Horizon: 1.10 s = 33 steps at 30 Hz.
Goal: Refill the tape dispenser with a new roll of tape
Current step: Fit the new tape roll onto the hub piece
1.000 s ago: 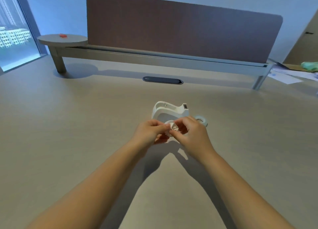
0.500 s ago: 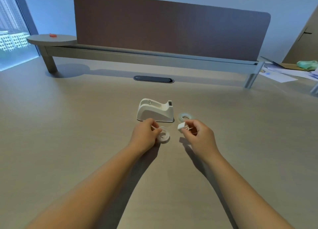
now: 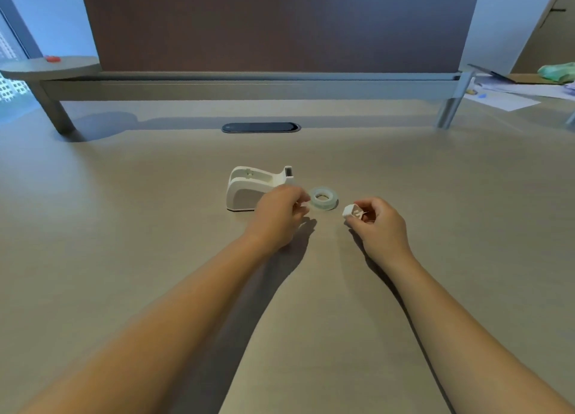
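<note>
A white tape dispenser (image 3: 245,189) stands on the desk with its spool bay empty. Just right of it a new roll of clear tape (image 3: 323,198) lies flat. My left hand (image 3: 278,216) hovers in front of the dispenser with curled fingers. Its fingertips are at the roll's left rim, and I cannot tell whether they touch it or hold anything. The empty old ring is out of sight. Right of the roll, my right hand (image 3: 381,225) pinches the small white spool hub (image 3: 351,210) slightly above the desk.
The beige desk (image 3: 124,242) runs back to a dark cable grommet (image 3: 261,127) and a brown divider panel (image 3: 280,24) on a metal rail. Papers (image 3: 504,99) and a green object lie at the far right. A round side shelf with a red item is at far left.
The two hands have pulled apart. The right hand carried the hub to the right of the new roll. The left hand moved from the empty ring up to the new roll's left edge.
</note>
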{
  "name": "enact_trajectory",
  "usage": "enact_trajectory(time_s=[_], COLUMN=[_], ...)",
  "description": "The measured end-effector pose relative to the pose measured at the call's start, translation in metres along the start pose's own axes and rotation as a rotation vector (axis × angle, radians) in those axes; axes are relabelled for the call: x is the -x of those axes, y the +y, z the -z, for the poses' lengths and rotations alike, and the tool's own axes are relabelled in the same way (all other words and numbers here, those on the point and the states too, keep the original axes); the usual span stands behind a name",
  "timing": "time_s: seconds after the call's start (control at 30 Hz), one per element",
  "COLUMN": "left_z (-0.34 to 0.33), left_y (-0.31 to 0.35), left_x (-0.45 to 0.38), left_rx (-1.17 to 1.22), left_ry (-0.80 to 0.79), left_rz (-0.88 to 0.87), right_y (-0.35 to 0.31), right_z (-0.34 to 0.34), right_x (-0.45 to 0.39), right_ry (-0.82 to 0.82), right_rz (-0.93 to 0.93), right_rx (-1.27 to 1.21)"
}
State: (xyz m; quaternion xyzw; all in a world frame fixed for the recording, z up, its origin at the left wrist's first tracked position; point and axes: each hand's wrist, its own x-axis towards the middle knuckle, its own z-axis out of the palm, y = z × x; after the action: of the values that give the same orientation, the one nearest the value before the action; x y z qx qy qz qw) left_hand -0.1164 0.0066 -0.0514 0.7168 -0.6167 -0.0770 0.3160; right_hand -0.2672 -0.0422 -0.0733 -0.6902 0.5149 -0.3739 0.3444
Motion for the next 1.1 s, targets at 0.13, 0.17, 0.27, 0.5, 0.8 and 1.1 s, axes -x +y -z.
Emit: enact_trajectory(time_s=[0.13, 0.17, 0.27, 0.5, 0.8, 1.1], left_z=[-0.023, -0.029, -0.041, -0.045, -0.001, 0.021], left_y=[0.015, 0.017, 0.02, 0.017, 0.02, -0.002], left_x=[-0.023, -0.027, -0.038, -0.045, -0.003, 0.028], left_rx=[-0.136, -0.183, -0.331, -0.282, 1.114, 1.369], left_ry=[-0.085, -0.088, -0.071, -0.068, -0.118, -0.121], left_rz=[-0.134, -0.148, -0.116, -0.096, 0.45, 0.475], right_y=[0.005, 0.006, 0.007, 0.008, -0.012, -0.049], right_z=[0.002, 0.002, 0.003, 0.003, 0.006, -0.029], right_x=[-0.006, -0.007, -0.009, -0.008, 0.008, 0.031], right_ry=[0.015, 0.016, 0.03, 0.049, 0.126, 0.022], right_rz=[-0.019, -0.019, -0.025, -0.037, 0.038, 0.204], right_rx=[-0.002, -0.003, -0.01, -0.043, -0.187, -0.262])
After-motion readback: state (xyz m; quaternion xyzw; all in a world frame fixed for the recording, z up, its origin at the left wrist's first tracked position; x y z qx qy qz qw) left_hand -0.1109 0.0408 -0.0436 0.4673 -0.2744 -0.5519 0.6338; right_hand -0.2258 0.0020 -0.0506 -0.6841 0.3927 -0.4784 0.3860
